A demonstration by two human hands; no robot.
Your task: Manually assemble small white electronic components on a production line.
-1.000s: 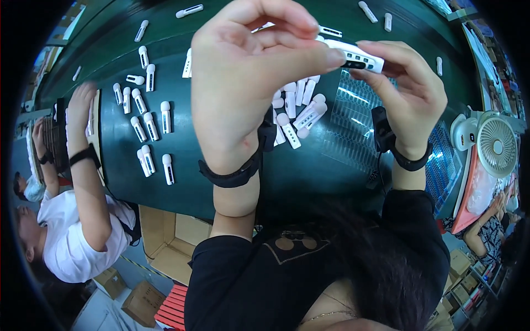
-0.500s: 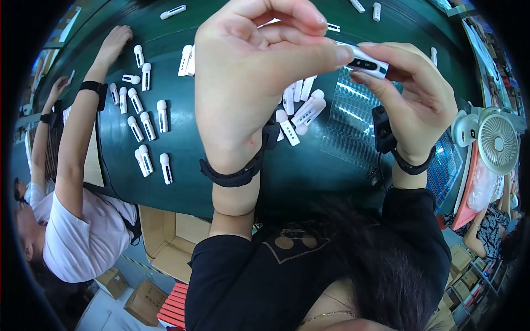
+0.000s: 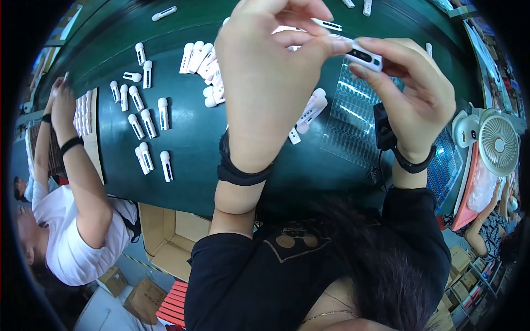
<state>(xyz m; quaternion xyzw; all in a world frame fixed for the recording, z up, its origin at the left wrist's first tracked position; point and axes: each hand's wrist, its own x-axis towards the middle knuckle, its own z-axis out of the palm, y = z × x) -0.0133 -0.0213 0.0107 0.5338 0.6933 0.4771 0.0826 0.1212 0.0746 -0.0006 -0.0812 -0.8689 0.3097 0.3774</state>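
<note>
A small white wand-shaped device (image 3: 369,58) with a dark front panel is held up over the table. My right hand (image 3: 414,91) pinches its right end between thumb and fingers. At its other end, the thumb of my left hand (image 3: 270,71) presses against it, the fingers curled. A white strip with a dark panel (image 3: 330,25) shows just beyond the left fingertips; whether they touch it I cannot tell. Partly behind my left hand lie a heap of similar wands (image 3: 199,59) and a few more wands (image 3: 313,109). Each wrist wears a black band.
Several wands (image 3: 148,122) lie spread on the green table (image 3: 187,149). Clear plastic trays (image 3: 353,127) sit under my right hand, near a white fan (image 3: 498,140). At left a co-worker's hand (image 3: 63,102) is above a cardboard sheet (image 3: 95,138). An open carton (image 3: 165,243) stands below the table edge.
My left hand has shifted slightly right, uncovering more of the heap behind it. The held wand has turned slightly. A co-worker's arm at left has drawn back from the loose wands.
</note>
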